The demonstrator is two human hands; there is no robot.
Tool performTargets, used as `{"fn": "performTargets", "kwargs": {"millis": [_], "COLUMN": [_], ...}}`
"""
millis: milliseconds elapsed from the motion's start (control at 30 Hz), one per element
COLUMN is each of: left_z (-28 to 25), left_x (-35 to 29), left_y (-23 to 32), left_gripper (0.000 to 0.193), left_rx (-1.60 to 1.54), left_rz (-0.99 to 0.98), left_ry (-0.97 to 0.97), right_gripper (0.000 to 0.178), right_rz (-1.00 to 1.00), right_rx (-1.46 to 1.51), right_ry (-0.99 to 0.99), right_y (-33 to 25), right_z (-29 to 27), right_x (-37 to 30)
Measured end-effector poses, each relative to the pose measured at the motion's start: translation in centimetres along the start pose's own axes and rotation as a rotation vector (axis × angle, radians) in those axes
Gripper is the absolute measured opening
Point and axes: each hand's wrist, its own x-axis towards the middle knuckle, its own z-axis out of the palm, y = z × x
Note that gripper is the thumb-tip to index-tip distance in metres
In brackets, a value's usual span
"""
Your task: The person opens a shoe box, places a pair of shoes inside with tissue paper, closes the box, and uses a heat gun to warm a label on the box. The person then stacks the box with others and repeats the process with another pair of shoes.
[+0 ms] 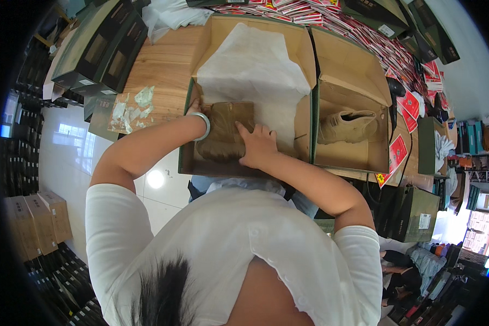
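A brown suede boot (pixel 232 115) lies on its side at the near left of an open cardboard shoebox (pixel 199 48). White tissue paper (pixel 255 57) spreads over the box's far part and inner lid. My right hand (pixel 259 145) grips the boot from the right, its thumb and forefinger apart on the suede and the other fingers bent. Between the boot and the left box wall is my left hand (pixel 195 107), with a pale bangle (pixel 205 126) at the wrist; its fingers are mostly hidden. In a second open box (pixel 353 57) on the right, a tan ankle boot (pixel 348 127) rests untouched.
Dark green shoeboxes (pixel 95 49) are stacked at the far left of the wooden table (pixel 165 60). Torn paper scraps (pixel 131 111) lie near them. Red printed cards (pixel 358 41) cover the far right. Cartons (pixel 41 223) stand on the floor; another person (pixel 401 277) is at lower right.
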Motion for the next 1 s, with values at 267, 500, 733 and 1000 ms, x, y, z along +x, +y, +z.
{"fn": "performTargets", "kwargs": {"millis": [267,500,733,1000], "left_z": [-0.1,-6.2,-6.0,-3.3], "left_x": [0.6,-4.6,-11.9,-14.8], "left_y": [-1.7,-4.5,1.9,6.1], "left_gripper": [0.072,0.063,0.054,0.072], "left_rx": [0.043,-0.150,-1.116,-0.969], "left_rz": [0.099,0.144,0.104,0.184], "left_ry": [-0.068,-0.181,0.770,0.813], "right_gripper": [0.099,0.103,0.079,0.084], "right_rz": [-0.092,-0.089,-0.224,0.757], "right_rx": [0.043,0.080,0.586,1.580], "right_ry": [0.044,0.041,0.584,0.992], "right_y": [0.1,-0.5,2.9,19.5], "right_z": [0.4,0.4,-0.8,-2.5], "right_x": [-1.9,-1.6,-3.7,-8.8]}}
